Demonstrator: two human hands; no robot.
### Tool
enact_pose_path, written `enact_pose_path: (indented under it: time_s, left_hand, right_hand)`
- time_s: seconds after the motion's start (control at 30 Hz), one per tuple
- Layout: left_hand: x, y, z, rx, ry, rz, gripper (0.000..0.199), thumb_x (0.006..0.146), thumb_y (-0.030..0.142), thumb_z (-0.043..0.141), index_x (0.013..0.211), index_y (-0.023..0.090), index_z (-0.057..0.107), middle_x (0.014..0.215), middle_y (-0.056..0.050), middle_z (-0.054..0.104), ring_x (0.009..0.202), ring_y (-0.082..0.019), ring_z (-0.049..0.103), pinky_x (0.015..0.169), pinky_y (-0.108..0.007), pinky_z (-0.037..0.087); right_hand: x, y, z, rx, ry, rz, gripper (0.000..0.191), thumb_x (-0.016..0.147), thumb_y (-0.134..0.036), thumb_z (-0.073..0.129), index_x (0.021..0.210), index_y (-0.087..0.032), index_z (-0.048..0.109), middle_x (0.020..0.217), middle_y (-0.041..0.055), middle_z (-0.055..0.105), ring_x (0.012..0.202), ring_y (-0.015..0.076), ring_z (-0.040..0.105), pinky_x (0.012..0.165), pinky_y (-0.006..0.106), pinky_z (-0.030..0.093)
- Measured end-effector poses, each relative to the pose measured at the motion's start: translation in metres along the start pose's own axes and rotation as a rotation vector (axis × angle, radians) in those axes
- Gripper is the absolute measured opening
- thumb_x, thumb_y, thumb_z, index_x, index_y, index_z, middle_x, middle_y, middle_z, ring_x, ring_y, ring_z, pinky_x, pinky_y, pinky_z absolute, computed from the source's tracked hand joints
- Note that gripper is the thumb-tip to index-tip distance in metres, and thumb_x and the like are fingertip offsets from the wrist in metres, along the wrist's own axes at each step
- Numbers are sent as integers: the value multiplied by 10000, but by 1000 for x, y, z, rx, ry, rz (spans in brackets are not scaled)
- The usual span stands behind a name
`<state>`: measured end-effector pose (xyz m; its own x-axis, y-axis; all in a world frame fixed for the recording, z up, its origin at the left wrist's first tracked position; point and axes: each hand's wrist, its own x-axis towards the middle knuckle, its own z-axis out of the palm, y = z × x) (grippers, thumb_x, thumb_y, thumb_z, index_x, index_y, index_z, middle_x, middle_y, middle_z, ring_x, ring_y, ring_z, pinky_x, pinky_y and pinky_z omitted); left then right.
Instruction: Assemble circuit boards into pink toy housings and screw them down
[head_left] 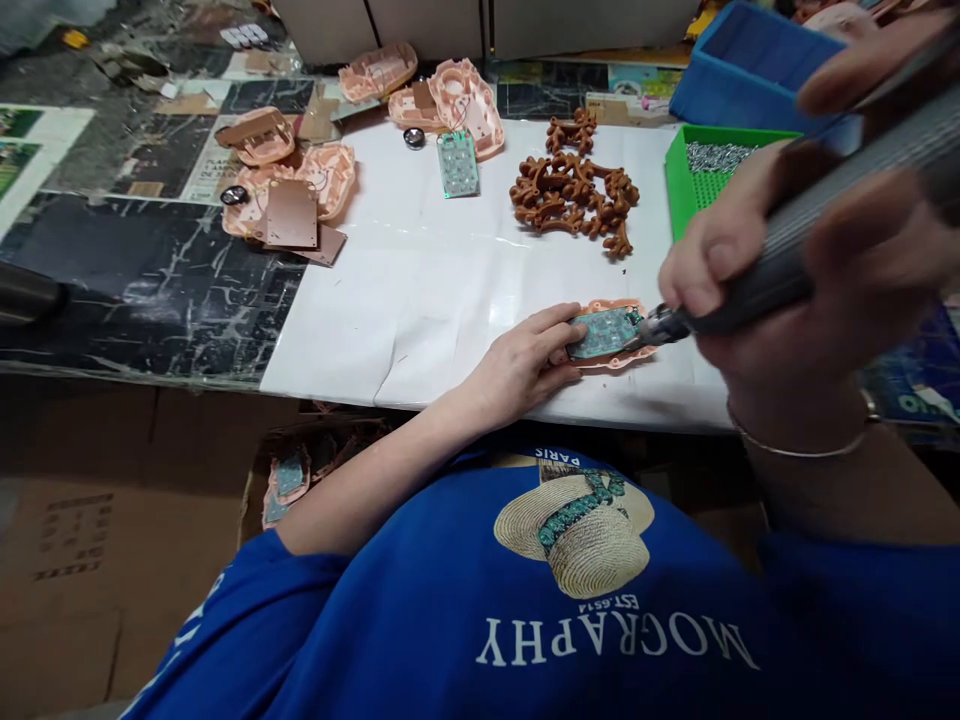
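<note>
My right hand (795, 250) is wrapped round a dark grey electric screwdriver (825, 200). The tool's tip reaches down to the right end of a green circuit board (604, 333). That board lies inside a peach plastic housing (615, 362) on the white work surface. My left hand (529, 360) grips the left end of the housing, fingers over its far side and thumb along the near side. Whether a screw sits under the tip is too small to tell.
Brown bone-shaped plastic parts (574, 185) lie piled beyond the housing. A green basket (679, 185) holds screws, with a blue bin (750, 65) behind. Peach housings (330, 180) with boards lie at the left, another green board (457, 165) at the back. A box below holds more housings (289, 475).
</note>
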<state>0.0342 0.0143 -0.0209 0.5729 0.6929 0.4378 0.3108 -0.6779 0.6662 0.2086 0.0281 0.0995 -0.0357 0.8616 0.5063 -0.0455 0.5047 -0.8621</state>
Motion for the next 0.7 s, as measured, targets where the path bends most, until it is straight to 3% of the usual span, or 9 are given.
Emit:
enact_pose_path:
  time_s: [0.1, 0.23, 0.4, 0.7]
  left_hand:
    - [2, 4, -2, -15, -29, -48, 362, 941, 223, 644, 1285, 155, 558, 1456, -204, 524, 1328, -259, 569, 1039, -463, 559]
    - [5, 10, -5, -20, -58, -79, 336, 932, 192, 643, 1261, 160, 583, 1375, -174, 590, 1285, -261, 593, 1058, -478, 541]
    - [6, 11, -7, -28, -67, -84, 323, 937, 180, 626, 1255, 149, 581, 1348, -171, 601, 1292, -263, 584, 1053, -463, 543]
    - [5, 11, -6, -27, -67, -90, 346, 927, 192, 643, 1265, 194, 572, 1333, -139, 610, 1289, -260, 587, 1059, -478, 541]
  right_hand:
    - [-9, 8, 12, 95, -25, -13, 426, 702, -450, 787, 978, -283, 509, 587, -76, 446, 397, 162, 437, 346, 344, 362]
    - [-16, 14, 15, 33, -113, -67, 288, 830, -464, 680, 1016, -329, 506, 647, -50, 500, 399, 160, 429, 371, 338, 388]
    - [-16, 17, 18, 147, -75, -30, 350, 767, -400, 788, 984, -273, 545, 658, -63, 497, 405, 123, 435, 366, 301, 387]
    - [-17, 21, 17, 46, -45, -4, 417, 749, -451, 733, 1005, -290, 446, 672, -64, 509, 408, 128, 413, 371, 304, 407]
